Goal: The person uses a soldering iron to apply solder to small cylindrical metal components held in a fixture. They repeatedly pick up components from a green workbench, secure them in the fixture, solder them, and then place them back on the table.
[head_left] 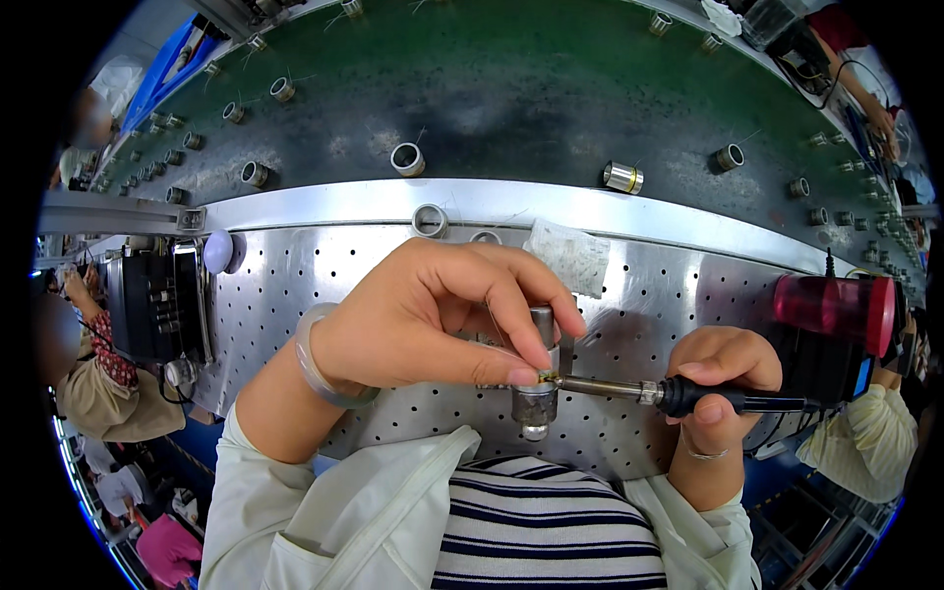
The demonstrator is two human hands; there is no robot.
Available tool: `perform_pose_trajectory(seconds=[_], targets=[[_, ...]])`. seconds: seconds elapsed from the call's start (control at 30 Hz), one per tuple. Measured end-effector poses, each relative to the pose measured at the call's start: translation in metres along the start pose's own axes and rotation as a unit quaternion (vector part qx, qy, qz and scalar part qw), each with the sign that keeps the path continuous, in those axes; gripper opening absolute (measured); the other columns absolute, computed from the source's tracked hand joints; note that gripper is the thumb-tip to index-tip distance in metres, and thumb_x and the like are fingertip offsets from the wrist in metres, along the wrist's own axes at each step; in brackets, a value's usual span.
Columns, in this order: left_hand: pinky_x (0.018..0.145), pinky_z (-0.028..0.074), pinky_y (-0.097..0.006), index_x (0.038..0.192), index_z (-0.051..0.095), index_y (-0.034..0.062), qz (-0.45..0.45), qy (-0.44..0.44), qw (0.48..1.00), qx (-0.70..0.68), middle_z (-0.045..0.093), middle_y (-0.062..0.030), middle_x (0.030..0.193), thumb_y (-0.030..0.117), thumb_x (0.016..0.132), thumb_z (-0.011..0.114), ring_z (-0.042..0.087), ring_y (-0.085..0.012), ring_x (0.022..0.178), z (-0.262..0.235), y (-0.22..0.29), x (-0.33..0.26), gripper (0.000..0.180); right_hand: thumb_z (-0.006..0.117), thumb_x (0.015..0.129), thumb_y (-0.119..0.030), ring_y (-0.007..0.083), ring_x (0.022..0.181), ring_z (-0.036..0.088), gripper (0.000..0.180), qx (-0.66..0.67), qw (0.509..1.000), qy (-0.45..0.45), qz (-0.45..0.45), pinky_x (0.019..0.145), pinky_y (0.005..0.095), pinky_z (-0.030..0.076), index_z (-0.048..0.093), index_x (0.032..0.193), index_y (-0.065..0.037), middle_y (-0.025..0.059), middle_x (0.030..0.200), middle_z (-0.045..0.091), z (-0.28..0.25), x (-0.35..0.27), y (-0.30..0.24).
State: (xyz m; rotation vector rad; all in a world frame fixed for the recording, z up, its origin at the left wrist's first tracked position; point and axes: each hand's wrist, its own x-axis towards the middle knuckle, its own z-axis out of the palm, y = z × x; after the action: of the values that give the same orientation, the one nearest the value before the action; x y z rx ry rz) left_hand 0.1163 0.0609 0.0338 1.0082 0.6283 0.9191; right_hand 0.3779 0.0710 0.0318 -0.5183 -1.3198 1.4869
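My right hand (726,379) is closed round the black handle of a soldering iron (602,387). Its metal shaft points left, and the tip meets the upper rim of a small metal cylinder (535,401). This cylinder stands on a metal holder with a rounded lower end (534,432). My left hand (442,315) reaches over from the left, thumb and forefinger pinched together at the same rim. A fine wire-like line shows by those fingers, but what they pinch is too small to make out. Behind the fingers rises a grey metal post (542,323).
A perforated metal worktop (285,285) carries a metal ring (430,220), a crumpled sheet (568,258), a lilac knob (218,253) and a red translucent canister (836,307). Beyond runs a green belt (511,88) with several metal cylinders (407,159). Other people sit at both sides.
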Motion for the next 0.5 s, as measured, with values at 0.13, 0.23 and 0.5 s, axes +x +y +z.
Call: perform_pose_trajectory(seconds=[0.13,0.23,0.5], targets=[[0.085,0.047,-0.033,0.074,0.068,0.0021,0.01,0.002,1.0,0.007,0.062,-0.0216,0.102,-0.008,0.064,0.074,0.061,-0.026,0.096,-0.0003,-0.0004,-0.0007,0.016,0.074,0.069,-0.002,0.0178,0.047,0.056,0.022,-0.02,0.999,-0.02,-0.017,0.044,0.0255,0.043,0.059,0.082,0.007,0.0123,0.062,0.06,-0.0047,-0.0006,0.0004],[0.086,0.046,-0.034,0.072,0.068,0.003,0.018,-0.002,1.0,0.01,0.062,-0.0218,0.102,-0.007,0.063,0.074,0.061,-0.026,0.095,0.0009,0.0003,0.0008,0.015,0.074,0.068,-0.002,0.0181,0.047,0.055,0.022,-0.042,0.998,-0.029,-0.035,0.044,0.0261,0.043,0.059,0.082,0.007,0.0124,0.062,0.06,-0.0057,-0.0002,-0.0001],[0.085,0.045,-0.032,0.071,0.068,0.0033,0.034,-0.007,0.999,0.017,0.062,-0.0216,0.103,-0.005,0.064,0.074,0.061,-0.0245,0.094,0.0018,-0.0008,0.002,0.013,0.075,0.067,-0.002,0.0188,0.046,0.055,0.025,-0.035,0.997,-0.048,-0.045,0.044,0.0263,0.043,0.059,0.083,0.008,0.0136,0.062,0.06,-0.0105,0.0002,0.0004]])
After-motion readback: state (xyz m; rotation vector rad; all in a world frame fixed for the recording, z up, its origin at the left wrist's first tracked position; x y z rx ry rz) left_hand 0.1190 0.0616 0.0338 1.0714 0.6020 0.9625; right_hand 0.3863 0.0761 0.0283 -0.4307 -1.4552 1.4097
